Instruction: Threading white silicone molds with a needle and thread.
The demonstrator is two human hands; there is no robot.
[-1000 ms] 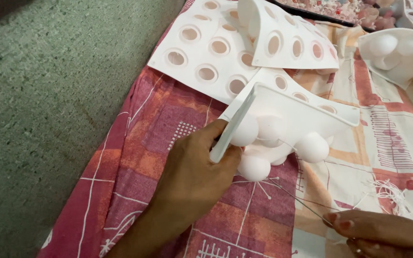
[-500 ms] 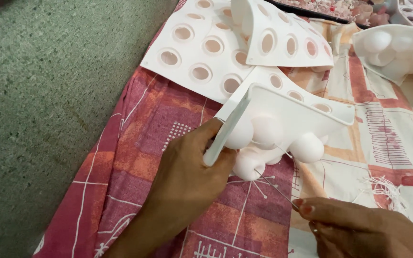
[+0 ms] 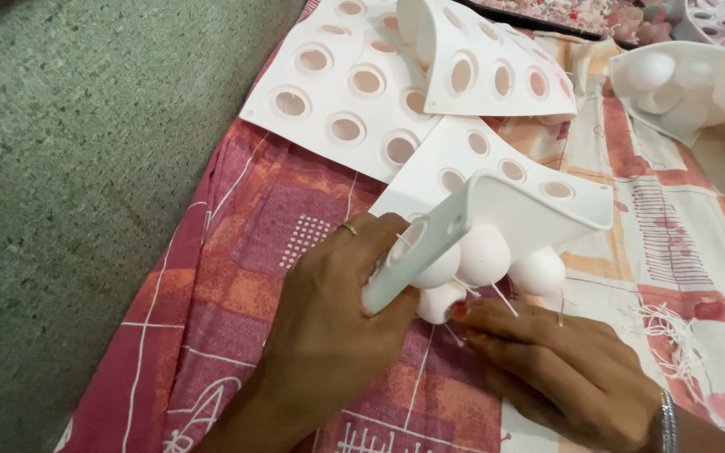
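Left hand [image 3: 337, 310] grips the white mould [image 3: 497, 214], tilted above the patterned cloth [image 3: 237, 310]; its fingertips are hidden behind it. Right hand [image 3: 564, 369], previously low at the frame edge, now touches the mould's domes [image 3: 484, 256], grasp indeterminate.

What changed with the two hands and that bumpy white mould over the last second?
The right hand came in from the lower right until its fingertips reached the round cups under the white mould. The left hand kept gripping the mould's edge, tilted up. The flat mould sheets on the patterned cloth stayed put.
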